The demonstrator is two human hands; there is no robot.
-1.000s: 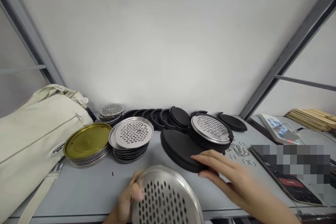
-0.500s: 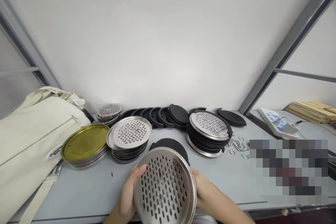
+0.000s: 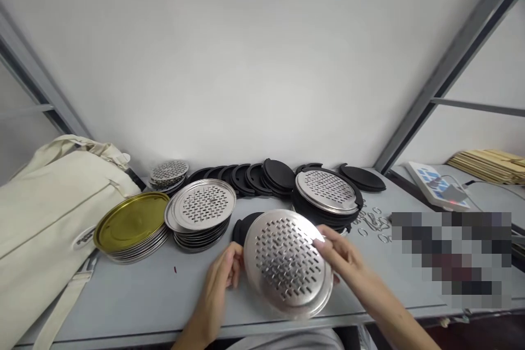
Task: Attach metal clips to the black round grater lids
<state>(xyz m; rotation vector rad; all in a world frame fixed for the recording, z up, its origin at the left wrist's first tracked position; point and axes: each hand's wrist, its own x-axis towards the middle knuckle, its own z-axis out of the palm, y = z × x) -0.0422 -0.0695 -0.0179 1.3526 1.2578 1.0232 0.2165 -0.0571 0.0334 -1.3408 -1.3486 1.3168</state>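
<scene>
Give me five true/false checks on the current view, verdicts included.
1. The right hand grips a perforated disc. True.
2. The left hand rests on the bag. False: the left hand is beside the perforated disc; the bag is far left.
3. The gold disc tops a stack. True.
4. The rings lie left of the gold disc. False: the rings lie well to its right.
5. Black discs lie along the wall. True.

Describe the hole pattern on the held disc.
The disc has staggered rows of short slots; see head view.
</scene>
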